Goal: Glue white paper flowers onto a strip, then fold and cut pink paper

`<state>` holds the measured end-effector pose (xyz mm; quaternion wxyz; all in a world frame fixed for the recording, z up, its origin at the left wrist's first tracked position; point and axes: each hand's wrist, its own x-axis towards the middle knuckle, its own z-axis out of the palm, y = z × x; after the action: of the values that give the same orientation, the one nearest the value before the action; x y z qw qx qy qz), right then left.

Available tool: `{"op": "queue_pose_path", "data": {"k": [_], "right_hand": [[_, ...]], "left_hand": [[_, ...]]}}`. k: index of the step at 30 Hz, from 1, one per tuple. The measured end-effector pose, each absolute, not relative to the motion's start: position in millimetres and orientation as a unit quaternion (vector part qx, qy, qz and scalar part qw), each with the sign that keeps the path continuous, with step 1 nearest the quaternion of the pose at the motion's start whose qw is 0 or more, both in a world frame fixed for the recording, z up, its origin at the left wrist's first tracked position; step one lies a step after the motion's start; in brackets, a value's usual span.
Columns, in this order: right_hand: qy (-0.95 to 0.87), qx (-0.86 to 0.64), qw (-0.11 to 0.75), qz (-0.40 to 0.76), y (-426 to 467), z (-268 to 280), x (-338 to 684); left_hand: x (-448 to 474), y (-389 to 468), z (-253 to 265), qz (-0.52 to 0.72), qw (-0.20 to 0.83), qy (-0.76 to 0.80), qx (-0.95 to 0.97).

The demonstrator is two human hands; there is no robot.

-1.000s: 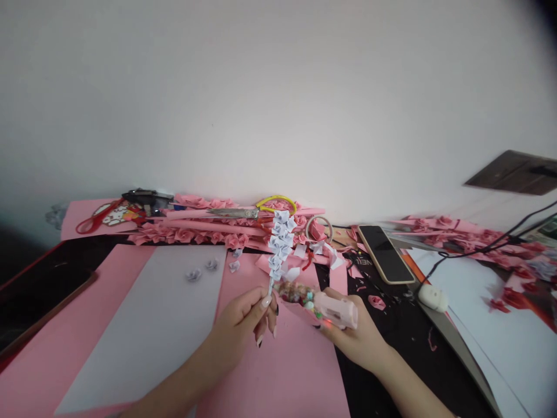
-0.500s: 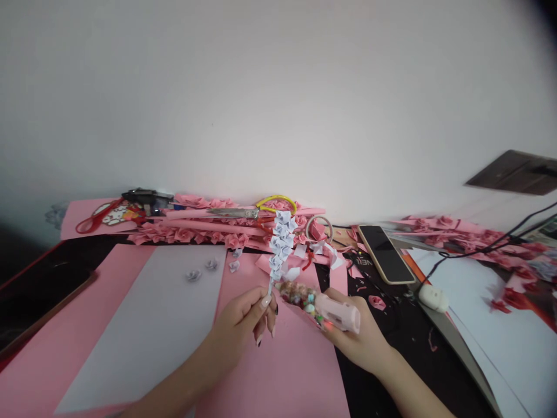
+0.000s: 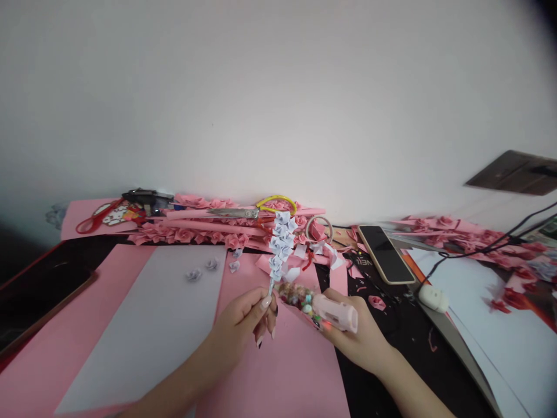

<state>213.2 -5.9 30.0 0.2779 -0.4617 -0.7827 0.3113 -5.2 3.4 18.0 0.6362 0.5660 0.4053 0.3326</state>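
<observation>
My left hand (image 3: pixel 249 316) pinches the thin stem of a white paper flower stalk (image 3: pixel 282 244), held upright with several folded blossoms up its length. In my right hand (image 3: pixel 354 334) is a pale pink glue gun (image 3: pixel 333 312), its front covered in coloured beads and a small red light glowing near my fingers. The gun's tip points left, close to the stem just above my left fingertips; whether they touch I cannot tell. Below both hands lies a pink paper sheet (image 3: pixel 278 371). Loose white paper flowers (image 3: pixel 194 274) rest to the left on a white sheet (image 3: pixel 148 325).
Pink paper flower stalks (image 3: pixel 204 232) are piled along the wall, with yellow-handled scissors (image 3: pixel 235 212) and a tape roll (image 3: pixel 319 230) on them. Red-handled scissors (image 3: pixel 93 223) lie left. To the right are a phone (image 3: pixel 386 254), a white earbud case (image 3: pixel 433 298), black cables (image 3: pixel 478 248) and white papers (image 3: pixel 509 331).
The glue gun and my right hand have shifted very slightly left, toward the stem. My left hand and the white flower stalk stay almost still.
</observation>
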Motion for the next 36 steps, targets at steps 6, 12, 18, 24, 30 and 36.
{"op": "queue_pose_path", "data": {"k": [6,12,18,24,30,36], "right_hand": [[-0.805,-0.480,0.247,0.246,-6,35,216],[-0.781,-0.520,0.320,0.132,-3,36,226],[-0.677,-0.644,0.356,0.002,8,39,244],[-0.615,-0.743,0.264,-0.027,29,20,265],[-0.657,-0.687,0.299,-0.082,32,16,269],[-0.737,-0.571,0.362,0.000,22,38,220]], "left_hand": [[-6,4,20,0.344,0.647,0.403,0.548],[-9,5,17,0.384,0.706,0.372,0.464],[-11,5,16,0.402,0.731,0.349,0.427],[-10,4,21,0.394,0.676,0.383,0.491],[-10,4,23,0.428,0.613,0.420,0.514],[-17,6,17,0.533,0.472,0.511,0.482]]}}
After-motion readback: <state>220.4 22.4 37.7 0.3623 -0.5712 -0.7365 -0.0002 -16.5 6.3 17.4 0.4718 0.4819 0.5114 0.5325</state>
